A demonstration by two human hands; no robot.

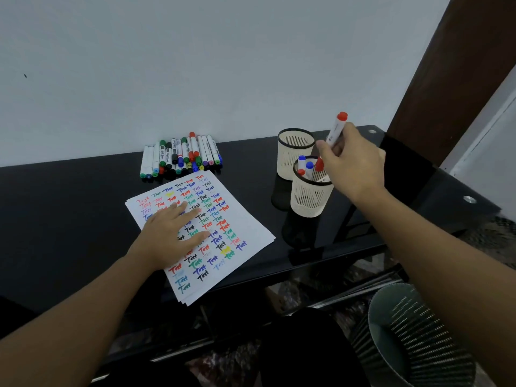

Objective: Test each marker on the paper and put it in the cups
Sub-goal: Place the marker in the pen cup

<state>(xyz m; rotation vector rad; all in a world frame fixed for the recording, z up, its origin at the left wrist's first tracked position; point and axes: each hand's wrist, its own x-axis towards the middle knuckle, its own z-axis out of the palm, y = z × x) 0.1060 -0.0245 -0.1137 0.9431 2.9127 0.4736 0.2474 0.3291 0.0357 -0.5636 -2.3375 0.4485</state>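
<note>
While your right hand (352, 160) grips a red-capped marker (336, 129) above the near cup (310, 198):
Your left hand (170, 233) lies flat, fingers spread, on the paper (251, 227).

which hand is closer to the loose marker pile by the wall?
Left. The left hand lies flat on the paper just below the marker pile; the right hand holds a red-capped marker over the cups, far right.

Glossy black glass table (83, 208), matt white paper (251, 227), slotted cream plastic cups (307, 202), mesh metal bin (424, 331).
</note>
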